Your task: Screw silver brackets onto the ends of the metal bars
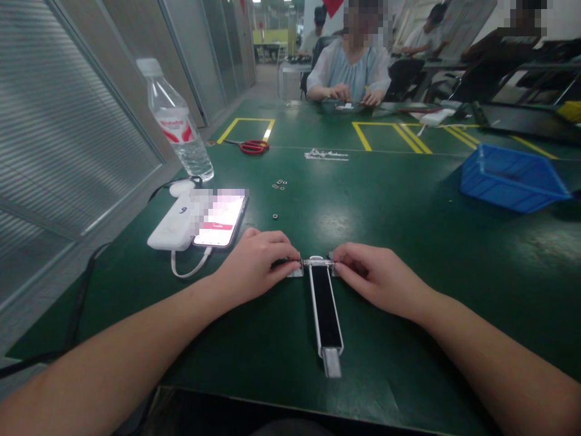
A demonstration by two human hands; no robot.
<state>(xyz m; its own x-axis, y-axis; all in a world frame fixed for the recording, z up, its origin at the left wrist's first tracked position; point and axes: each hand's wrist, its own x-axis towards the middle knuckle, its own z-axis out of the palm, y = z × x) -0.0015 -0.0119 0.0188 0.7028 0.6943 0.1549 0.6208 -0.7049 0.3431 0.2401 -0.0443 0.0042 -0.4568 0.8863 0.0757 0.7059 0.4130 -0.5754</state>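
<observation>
My left hand (256,266) and right hand (374,278) pinch the two ends of a metal rod (318,263) between narrow fingertips, the rod lying across the far end of a black-and-silver bar (325,309) that points toward the near edge of the tabletop (408,339). Beyond my left hand, toward the tabletop's left edge, a phone (220,218) lies just beside a white power bank (172,224), with small nuts (279,184) farther ahead; a blue tray (512,181) sits near the right edge.

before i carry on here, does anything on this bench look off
Small metal nuts lie loose on the green mat, and one sits apart just ahead of the left hand. They look scattered, not gathered in the blue plastic bin.
</observation>
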